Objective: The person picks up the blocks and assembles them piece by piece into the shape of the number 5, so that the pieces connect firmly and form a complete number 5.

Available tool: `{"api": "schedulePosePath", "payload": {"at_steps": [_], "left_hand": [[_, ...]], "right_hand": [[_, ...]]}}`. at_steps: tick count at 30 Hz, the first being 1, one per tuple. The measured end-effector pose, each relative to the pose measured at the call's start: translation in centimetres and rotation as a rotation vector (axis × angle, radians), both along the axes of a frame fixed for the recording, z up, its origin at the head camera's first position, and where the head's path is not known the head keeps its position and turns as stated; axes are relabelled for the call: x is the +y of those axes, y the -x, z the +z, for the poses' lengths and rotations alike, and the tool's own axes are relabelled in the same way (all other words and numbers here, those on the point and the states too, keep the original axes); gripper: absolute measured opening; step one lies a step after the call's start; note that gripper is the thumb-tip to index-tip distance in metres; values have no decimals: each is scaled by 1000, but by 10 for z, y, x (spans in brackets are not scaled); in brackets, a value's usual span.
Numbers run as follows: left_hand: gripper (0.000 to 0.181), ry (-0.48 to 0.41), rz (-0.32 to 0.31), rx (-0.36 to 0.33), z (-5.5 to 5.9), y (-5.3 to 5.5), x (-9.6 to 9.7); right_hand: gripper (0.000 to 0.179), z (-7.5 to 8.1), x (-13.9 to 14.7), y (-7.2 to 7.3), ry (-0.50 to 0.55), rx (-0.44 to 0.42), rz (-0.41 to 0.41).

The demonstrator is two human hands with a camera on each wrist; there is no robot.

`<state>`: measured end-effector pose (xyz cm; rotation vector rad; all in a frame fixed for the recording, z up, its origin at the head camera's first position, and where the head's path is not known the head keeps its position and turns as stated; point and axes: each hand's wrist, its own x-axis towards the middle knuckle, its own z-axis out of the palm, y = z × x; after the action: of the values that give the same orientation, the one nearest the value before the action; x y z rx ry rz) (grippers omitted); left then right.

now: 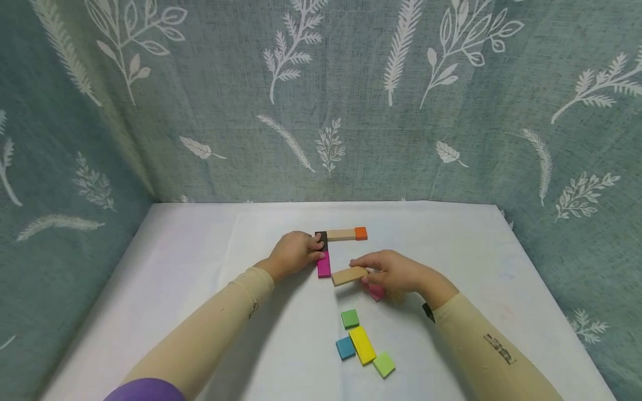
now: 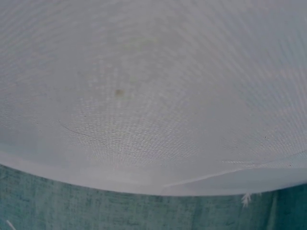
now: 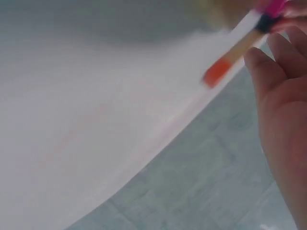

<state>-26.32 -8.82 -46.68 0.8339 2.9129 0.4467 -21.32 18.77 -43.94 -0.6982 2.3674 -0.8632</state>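
Between its thumb and fingers, my right hand [image 1: 398,271] pinches a plain wooden block [image 1: 347,276], slightly tilted, over the white surface. Just left of that block, the fingertips of my left hand [image 1: 295,252] touch a black block [image 1: 321,239] and a magenta block [image 1: 324,266], which lie end to end. A plain wooden block [image 1: 341,235] runs right from the black one, with an orange block [image 1: 360,233] at its end. Under my right hand, a pinkish-red block [image 1: 375,291] is partly covered. The right wrist view also shows my right hand [image 3: 288,105]; the left wrist view shows no hand.
Nearer to me lie a green block [image 1: 350,319], a blue block [image 1: 345,348], a yellow block [image 1: 362,345] and a light green block [image 1: 384,365]. A tan shape [image 1: 396,297] below my right hand is unclear. Patterned green cloth [image 1: 321,100] surrounds the back and sides.
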Motion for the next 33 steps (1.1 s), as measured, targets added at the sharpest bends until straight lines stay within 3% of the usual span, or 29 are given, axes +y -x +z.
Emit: {"api": "schedulePosePath", "payload": {"at_steps": [4, 8, 17, 33], "left_hand": [[39, -8, 3, -9, -2, 0, 1], [38, -20, -5, -3, -5, 0, 0], [41, -1, 5, -23, -1, -1, 3], [39, -7, -9, 9, 1, -1, -2]], "right_hand": [[43, -3, 7, 21, -72, 34, 18], [44, -4, 5, 30, -117, 71, 60], [46, -7, -6, 30, -219, 93, 51], [53, -13, -21, 29, -287, 129, 22]]}}
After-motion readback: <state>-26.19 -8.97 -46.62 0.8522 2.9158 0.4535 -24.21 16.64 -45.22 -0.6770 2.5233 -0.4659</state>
